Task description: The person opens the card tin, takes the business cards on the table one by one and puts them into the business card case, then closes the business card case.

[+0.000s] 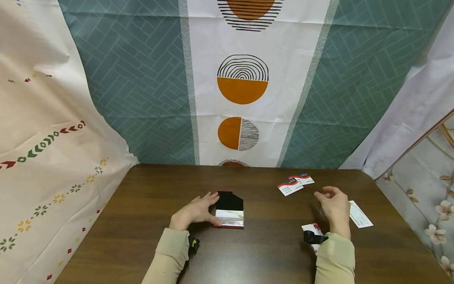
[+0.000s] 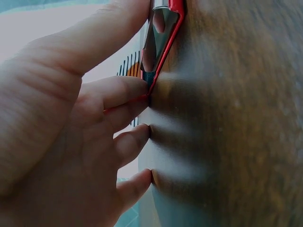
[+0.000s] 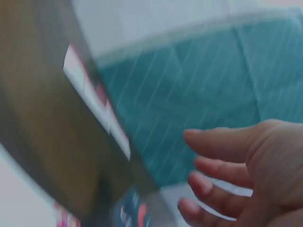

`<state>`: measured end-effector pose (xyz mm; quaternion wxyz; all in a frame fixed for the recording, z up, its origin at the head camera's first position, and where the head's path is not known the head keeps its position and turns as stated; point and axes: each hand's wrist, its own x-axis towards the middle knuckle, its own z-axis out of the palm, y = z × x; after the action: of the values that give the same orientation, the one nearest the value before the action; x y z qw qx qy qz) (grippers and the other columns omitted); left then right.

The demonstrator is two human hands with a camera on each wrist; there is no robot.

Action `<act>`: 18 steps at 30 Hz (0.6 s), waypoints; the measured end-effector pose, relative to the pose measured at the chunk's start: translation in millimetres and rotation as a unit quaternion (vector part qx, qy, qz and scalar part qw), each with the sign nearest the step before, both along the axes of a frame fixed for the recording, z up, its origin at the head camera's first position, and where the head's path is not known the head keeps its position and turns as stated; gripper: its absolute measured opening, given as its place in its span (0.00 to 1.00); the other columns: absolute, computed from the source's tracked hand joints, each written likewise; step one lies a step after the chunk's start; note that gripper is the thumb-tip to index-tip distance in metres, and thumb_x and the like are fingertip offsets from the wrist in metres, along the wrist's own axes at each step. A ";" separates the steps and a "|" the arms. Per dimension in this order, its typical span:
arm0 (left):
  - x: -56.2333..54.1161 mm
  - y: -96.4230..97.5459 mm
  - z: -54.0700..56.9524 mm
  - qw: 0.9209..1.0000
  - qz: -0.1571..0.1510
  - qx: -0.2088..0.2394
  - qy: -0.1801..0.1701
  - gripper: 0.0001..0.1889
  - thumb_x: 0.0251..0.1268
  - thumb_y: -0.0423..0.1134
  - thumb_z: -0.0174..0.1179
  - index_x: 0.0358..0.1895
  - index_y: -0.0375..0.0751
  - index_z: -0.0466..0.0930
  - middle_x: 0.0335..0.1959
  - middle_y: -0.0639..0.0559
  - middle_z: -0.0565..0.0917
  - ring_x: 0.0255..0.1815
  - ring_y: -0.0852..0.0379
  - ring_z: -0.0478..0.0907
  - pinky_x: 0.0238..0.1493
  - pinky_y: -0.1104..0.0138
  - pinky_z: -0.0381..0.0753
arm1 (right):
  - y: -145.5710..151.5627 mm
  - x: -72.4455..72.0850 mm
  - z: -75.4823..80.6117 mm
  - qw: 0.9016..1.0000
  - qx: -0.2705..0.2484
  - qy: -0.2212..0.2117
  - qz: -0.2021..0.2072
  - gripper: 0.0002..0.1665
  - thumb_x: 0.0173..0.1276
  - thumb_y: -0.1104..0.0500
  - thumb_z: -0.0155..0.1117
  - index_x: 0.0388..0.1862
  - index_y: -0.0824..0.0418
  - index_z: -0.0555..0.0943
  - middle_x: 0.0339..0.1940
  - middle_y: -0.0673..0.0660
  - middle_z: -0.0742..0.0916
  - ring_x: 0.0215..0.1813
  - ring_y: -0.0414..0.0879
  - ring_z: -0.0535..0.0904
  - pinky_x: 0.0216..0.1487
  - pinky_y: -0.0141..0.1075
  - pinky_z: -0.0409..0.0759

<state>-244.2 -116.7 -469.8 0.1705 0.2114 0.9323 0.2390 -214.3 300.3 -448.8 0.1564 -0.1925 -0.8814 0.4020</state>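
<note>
An open card case [image 1: 229, 225], red-edged with a black inside, lies on the table with a white card [image 1: 229, 214] in it. My left hand [image 1: 195, 212] holds it at its left side, thumb on the near corner and fingers by the lid. In the left wrist view, the case [image 2: 176, 19] appears edge-on and the lower fingertips [image 2: 144, 177] meet the tabletop. My right hand [image 1: 335, 207] is above the table, fingers loosely bent, with nothing in them. In the blurred right wrist view, the thumb [image 3: 218, 142] stands apart from the other fingers.
Two overlapping red, black and white business cards [image 1: 291, 187] lie toward the back. A white card with green [image 1: 360, 215] is right of my right hand. Below its wrist, a red-patterned card [image 1: 312, 228] is partly hidden. Patterned curtain cloth [image 1: 241, 134] hangs behind the wooden table [image 1: 159, 181].
</note>
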 end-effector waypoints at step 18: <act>1.2 -1.3 -0.4 1.000 0.004 -0.002 -0.003 0.50 0.50 0.57 0.73 0.75 0.40 0.61 0.77 0.50 0.56 0.78 0.48 0.46 0.75 0.48 0.43 | 34.6 12.4 -26.3 0.983 0.003 -0.180 -0.034 0.48 0.59 0.35 0.68 0.49 0.81 0.69 0.50 0.86 0.63 0.58 0.79 0.55 0.51 0.72 0.57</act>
<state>-242.9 -118.0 -470.2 0.1729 0.2065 0.9331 0.2384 -201.8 334.9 -475.1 0.0094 -0.2905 -0.8896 0.3524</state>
